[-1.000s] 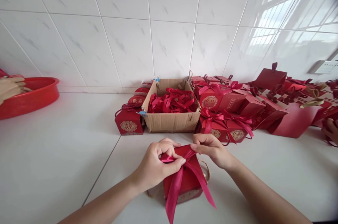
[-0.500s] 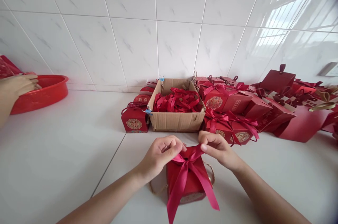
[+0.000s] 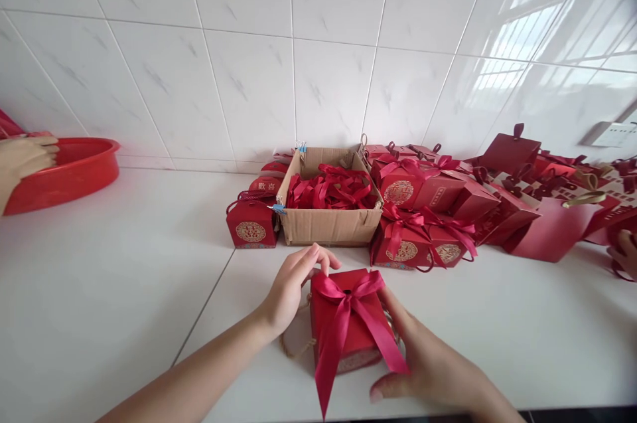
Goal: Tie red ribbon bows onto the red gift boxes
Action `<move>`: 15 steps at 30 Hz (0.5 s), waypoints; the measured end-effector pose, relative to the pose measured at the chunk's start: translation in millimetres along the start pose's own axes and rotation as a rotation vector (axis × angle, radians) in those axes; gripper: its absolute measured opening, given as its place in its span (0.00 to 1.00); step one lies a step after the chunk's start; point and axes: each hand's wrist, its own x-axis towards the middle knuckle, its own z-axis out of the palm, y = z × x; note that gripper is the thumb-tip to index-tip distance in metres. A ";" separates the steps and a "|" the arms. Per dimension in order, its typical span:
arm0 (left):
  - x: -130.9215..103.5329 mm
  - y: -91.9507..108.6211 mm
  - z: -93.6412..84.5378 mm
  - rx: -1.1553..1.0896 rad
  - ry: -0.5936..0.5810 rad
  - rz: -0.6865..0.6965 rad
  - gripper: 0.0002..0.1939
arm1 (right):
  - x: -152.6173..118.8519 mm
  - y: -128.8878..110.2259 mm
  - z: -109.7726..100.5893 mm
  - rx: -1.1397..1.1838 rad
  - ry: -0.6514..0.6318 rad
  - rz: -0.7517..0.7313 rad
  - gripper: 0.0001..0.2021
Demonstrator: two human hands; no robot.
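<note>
A red gift box (image 3: pixel 361 337) stands on the white table in front of me, with a shiny crimson ribbon bow (image 3: pixel 351 300) on its top and two long tails hanging over its front. Twisted cord handles (image 3: pixel 293 346) show at its sides. My left hand (image 3: pixel 293 287) is at the box's upper left corner, fingers bent and apart, with nothing held. Along the box's right side lies my right hand (image 3: pixel 423 356), its thumb spread toward the front and some fingers partly hidden behind the box and ribbon.
A cardboard box (image 3: pixel 328 227) of red ribbons stands behind. Red gift boxes (image 3: pixel 403 253) are piled to its right, and another box (image 3: pixel 251 227) is on its left. Another person's hand (image 3: pixel 27 161) is at a red basin (image 3: pixel 74 177); a hand (image 3: pixel 624 253) shows far right.
Both hands have let go of the bow's loops. My right hand has come down to the box's right side, and my left rests by its upper left corner. The view has shifted slightly right.
</note>
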 end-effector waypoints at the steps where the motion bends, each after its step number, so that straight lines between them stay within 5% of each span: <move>1: -0.3 -0.3 1.2 -0.010 0.002 -0.006 0.24 | 0.9 -0.8 6.1 0.031 0.033 -0.011 0.58; 9: -2.7 -9.1 7.8 -0.241 -0.047 -0.082 0.19 | -3.4 4.2 7.3 0.158 0.188 -0.106 0.52; 12: 0.4 -13.9 7.2 -0.246 -0.048 -0.054 0.17 | -26.4 13.0 -16.1 0.137 0.343 -0.054 0.50; 15: 2.5 -18.3 7.7 -0.201 -0.056 -0.068 0.17 | -50.4 13.4 -61.5 0.175 0.587 0.027 0.51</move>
